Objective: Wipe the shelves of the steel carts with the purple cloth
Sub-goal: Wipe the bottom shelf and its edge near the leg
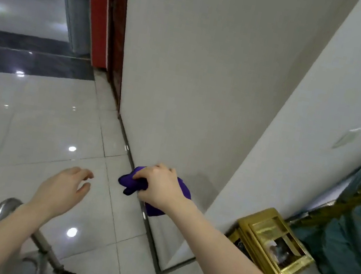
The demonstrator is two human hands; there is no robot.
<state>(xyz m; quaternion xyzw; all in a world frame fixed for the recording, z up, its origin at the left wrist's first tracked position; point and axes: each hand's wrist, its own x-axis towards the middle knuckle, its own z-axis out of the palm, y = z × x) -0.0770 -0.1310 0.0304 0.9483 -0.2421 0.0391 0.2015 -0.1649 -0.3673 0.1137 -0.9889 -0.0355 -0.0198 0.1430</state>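
The right hand (159, 187) is closed around a bunched purple cloth (135, 182), which sticks out past the fingers on both sides, close to a white wall (194, 91). The left hand (64, 188) is empty, fingers loosely spread, hovering over the tiled floor (20, 120) to the left of the cloth. Below the left forearm, a steel cart (5, 209) shows only its curved tube frame. A gold box (271, 244) sits on the floor to the right of the right forearm.

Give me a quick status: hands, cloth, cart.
Right hand gripping bunched purple cloth. Left hand open, empty. Steel cart at lower left, not yet touched.
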